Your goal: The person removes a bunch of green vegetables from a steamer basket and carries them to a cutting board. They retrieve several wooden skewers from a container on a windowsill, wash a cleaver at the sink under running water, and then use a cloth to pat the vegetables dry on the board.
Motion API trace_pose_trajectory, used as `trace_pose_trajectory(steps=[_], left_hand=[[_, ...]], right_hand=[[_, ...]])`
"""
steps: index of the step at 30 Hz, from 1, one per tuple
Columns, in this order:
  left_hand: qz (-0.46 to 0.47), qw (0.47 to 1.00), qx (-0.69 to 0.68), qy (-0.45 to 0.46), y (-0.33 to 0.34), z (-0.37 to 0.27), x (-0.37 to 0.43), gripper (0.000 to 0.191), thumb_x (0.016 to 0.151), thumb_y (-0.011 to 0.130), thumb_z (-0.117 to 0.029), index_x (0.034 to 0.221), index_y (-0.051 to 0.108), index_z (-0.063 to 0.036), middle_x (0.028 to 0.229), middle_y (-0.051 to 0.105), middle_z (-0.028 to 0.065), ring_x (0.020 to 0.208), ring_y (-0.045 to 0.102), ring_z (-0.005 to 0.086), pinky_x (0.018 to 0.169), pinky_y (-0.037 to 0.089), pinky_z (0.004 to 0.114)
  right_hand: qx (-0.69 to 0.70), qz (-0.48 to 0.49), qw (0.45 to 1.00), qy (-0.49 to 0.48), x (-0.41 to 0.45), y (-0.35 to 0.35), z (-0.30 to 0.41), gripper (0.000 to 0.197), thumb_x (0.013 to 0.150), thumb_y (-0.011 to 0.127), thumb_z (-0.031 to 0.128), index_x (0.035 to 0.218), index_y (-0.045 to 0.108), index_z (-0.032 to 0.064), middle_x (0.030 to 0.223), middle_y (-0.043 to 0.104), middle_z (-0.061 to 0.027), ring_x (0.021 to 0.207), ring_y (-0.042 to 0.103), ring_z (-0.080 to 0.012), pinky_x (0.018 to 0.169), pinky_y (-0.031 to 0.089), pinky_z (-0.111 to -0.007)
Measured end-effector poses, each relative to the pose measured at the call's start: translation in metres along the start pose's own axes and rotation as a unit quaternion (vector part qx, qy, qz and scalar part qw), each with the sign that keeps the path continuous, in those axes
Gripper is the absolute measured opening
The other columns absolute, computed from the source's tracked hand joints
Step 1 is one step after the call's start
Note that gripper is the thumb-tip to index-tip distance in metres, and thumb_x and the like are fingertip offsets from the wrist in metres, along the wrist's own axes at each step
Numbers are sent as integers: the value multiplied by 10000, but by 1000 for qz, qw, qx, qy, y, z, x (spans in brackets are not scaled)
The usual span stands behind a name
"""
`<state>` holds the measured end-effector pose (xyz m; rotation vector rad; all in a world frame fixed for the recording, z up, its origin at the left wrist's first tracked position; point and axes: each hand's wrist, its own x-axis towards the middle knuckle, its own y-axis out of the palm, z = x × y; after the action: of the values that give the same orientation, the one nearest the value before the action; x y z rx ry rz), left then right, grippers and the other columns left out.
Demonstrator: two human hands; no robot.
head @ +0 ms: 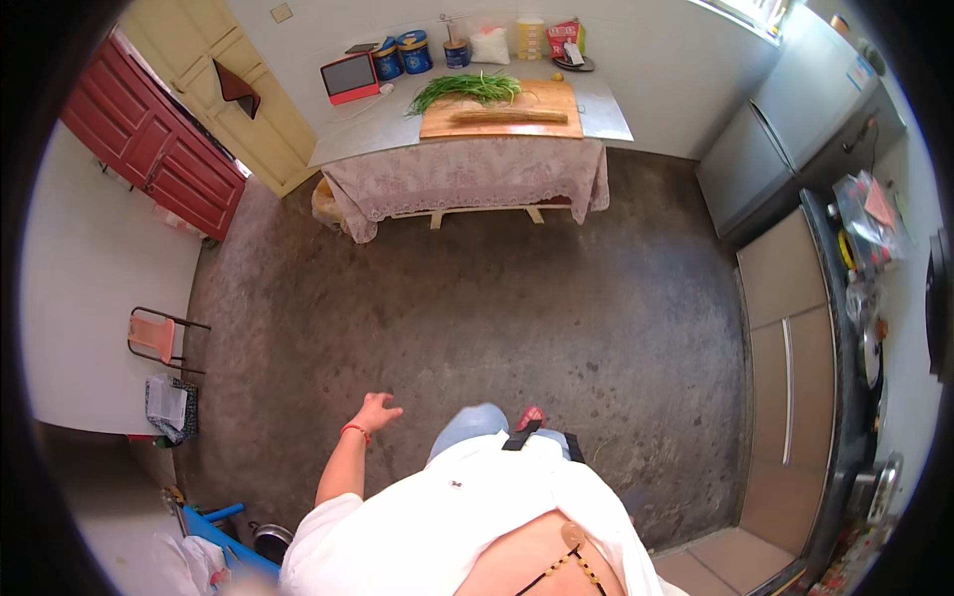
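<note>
My left hand, with a red bracelet at the wrist, hangs over the bare floor with its fingers apart and nothing in it. My right hand is out of view. Beyond me, against the far wall, stands a table with a patterned cloth. On it lies a wooden board, which bears a bunch of long green stalks and a bundle of thin brown sticks or stalks. A red-framed screen, blue tins, a white bag and a yellow container stand along the back.
A grey refrigerator and a counter with brown cabinets line the right side. Red double-panel door and pink chair are at the left. A metal pot sits beside a blue object at lower left.
</note>
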<state>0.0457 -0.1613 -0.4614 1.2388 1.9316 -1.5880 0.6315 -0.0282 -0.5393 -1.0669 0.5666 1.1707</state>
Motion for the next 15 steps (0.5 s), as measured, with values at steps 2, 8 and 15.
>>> trace_pose_trajectory(steps=[2,8,15], left_hand=[[-64,983,-111,130,-17,-27,20,522,742,711,-258,1172,525,-29,1223,397,171,973,552,284,872,470,357],[-127,986,-80,77,-66,-55,82,521,730,719,-196,1168,514,-4,1203,402,169,981,547,276,867,470,338],[-157,970,-90,163,-148,-143,207,474,756,683,-175,1153,508,15,1195,439,198,1099,478,346,952,407,358]], right_hand=[[7,-18,998,-54,21,5,68,62,789,510,40,831,475,9,536,459,-72,365,421,-170,297,380,-332],[121,53,984,-119,47,53,261,94,896,516,131,872,463,57,556,430,-29,384,399,-133,328,374,-314],[-401,-269,860,-163,29,187,394,343,799,524,222,1054,572,-2,1091,576,-270,1041,545,-417,875,441,-460]])
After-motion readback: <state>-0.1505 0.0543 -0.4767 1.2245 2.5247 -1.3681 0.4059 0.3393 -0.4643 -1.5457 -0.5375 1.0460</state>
